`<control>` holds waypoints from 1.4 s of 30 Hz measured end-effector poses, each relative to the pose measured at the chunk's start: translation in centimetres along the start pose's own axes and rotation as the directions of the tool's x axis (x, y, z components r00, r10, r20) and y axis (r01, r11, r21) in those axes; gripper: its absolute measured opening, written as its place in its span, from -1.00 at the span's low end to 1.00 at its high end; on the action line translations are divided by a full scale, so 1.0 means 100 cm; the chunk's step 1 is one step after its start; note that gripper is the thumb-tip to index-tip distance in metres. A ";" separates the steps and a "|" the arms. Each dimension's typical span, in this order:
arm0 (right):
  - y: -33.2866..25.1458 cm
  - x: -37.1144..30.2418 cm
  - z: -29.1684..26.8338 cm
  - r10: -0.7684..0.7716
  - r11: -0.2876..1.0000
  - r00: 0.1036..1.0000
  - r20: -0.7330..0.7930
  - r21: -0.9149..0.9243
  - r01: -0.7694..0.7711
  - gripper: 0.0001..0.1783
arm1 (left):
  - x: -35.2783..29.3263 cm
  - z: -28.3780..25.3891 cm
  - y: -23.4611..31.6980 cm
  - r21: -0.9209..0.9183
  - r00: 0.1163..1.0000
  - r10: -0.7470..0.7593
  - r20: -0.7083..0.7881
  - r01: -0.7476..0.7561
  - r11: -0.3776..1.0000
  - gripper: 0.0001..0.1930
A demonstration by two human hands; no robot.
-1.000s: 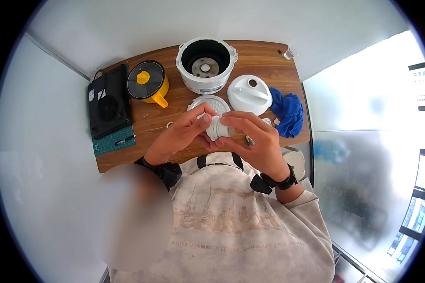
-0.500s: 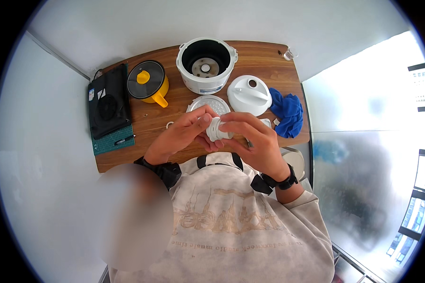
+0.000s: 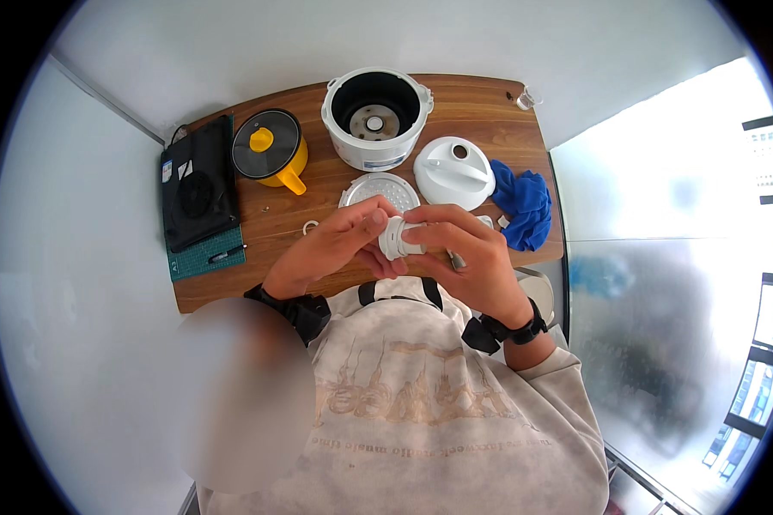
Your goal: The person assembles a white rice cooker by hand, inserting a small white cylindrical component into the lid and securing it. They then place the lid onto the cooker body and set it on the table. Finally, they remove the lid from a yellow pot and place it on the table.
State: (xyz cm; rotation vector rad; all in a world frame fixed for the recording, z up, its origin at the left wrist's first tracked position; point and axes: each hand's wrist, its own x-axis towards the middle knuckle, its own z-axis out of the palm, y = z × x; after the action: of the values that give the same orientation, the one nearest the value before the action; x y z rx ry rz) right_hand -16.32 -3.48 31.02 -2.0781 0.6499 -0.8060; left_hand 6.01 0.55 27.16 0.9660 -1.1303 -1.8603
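Note:
Between my two hands, just above the near part of the table, is a small white ringed plastic part (image 3: 393,239). My left hand (image 3: 356,236) closes on its left side with thumb and fingers. From the right, the fingers of my right hand (image 3: 464,249) grip its other end and cover part of it. Just beyond the hands lies a white round perforated plate (image 3: 380,188), partly hidden by them. Behind that stands a white rice cooker body (image 3: 374,157) without its lid, its dark inside showing. A white domed cooker lid (image 3: 455,176) rests to its right.
Left of the cooker stands a yellow pot (image 3: 292,178) with a dark glass lid. A black flat case (image 3: 197,184) overlaps a green cutting mat (image 3: 202,257) with a pen. Blue cloth (image 3: 524,206) lies at the right edge. A small white ring (image 3: 310,227) sits near my left wrist.
My right hand has shifted very slightly to the right and turned a little at the white part. The left hand stays nearly still. Nothing on the table has moved.

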 end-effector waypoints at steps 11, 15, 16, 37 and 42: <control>0.001 0.003 -0.003 0.257 0.966 0.962 -0.090 0.029 -0.255 -0.60 | 0.002 0.000 0.009 -0.046 0.999 -0.040 -0.022 0.039 0.998 -0.49; 0.002 0.000 -0.004 0.256 0.967 0.963 -0.081 0.027 -0.255 -0.59 | 0.004 -0.001 0.005 -0.045 0.999 -0.049 -0.021 0.048 0.998 -0.52; 0.002 0.000 -0.004 0.216 0.976 0.971 -0.098 0.014 -0.216 -0.58 | 0.004 -0.001 0.005 -0.033 0.999 -0.044 -0.022 0.043 0.999 -0.53; 0.000 0.004 -0.006 0.106 0.991 0.994 -0.039 -0.076 -0.109 -0.57 | 0.002 -0.004 0.001 -0.040 1.000 0.011 0.016 -0.010 0.999 -0.55; -0.001 0.005 -0.004 0.113 0.990 0.993 -0.038 -0.076 -0.116 -0.57 | 0.003 -0.005 -0.002 -0.008 0.999 0.018 -0.035 -0.018 1.000 -0.46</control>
State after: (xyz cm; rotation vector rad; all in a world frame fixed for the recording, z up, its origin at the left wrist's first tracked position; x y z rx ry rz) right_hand -16.26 -3.96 31.42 -2.0801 0.8238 -0.7624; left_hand 6.29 0.20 26.80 0.9767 -1.1063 -1.8254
